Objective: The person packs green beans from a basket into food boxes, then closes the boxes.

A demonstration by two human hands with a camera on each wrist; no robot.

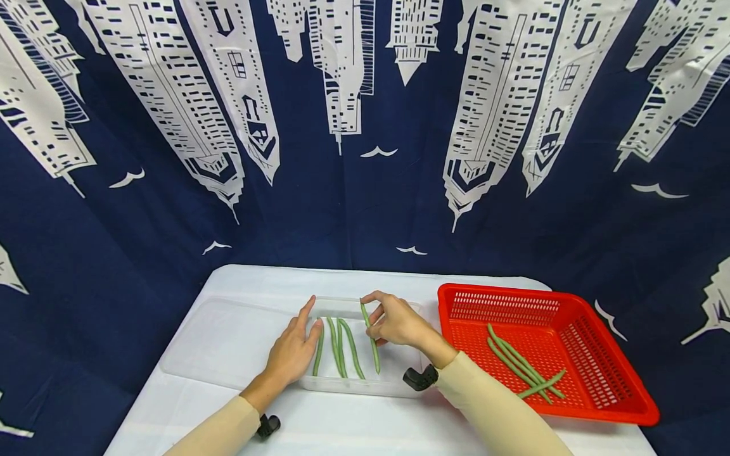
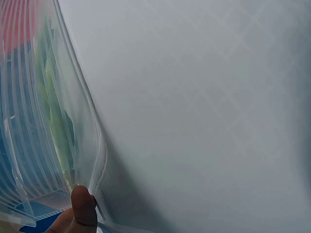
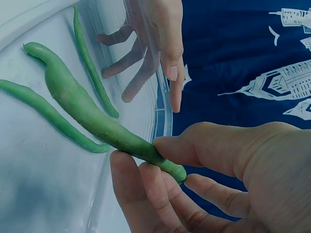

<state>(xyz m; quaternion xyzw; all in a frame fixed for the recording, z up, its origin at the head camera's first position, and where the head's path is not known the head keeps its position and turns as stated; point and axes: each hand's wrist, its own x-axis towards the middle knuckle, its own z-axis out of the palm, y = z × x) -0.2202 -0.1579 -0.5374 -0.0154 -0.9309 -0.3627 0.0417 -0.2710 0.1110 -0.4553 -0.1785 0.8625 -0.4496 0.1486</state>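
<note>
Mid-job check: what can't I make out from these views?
Left wrist: green beans, blurred behind the clear plastic container's ribbed wall; count unclear.
Left wrist: left hand, mostly cut off by the bottom edge.
Right wrist: leftmost green bean, one end cut off by the left edge.
Head: red plastic basket, near side partly hidden by the right sleeve.

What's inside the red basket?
Green beans, one lying across others. The right sleeve hides part of the basket's near left side, so I can't tell what's there.
</note>
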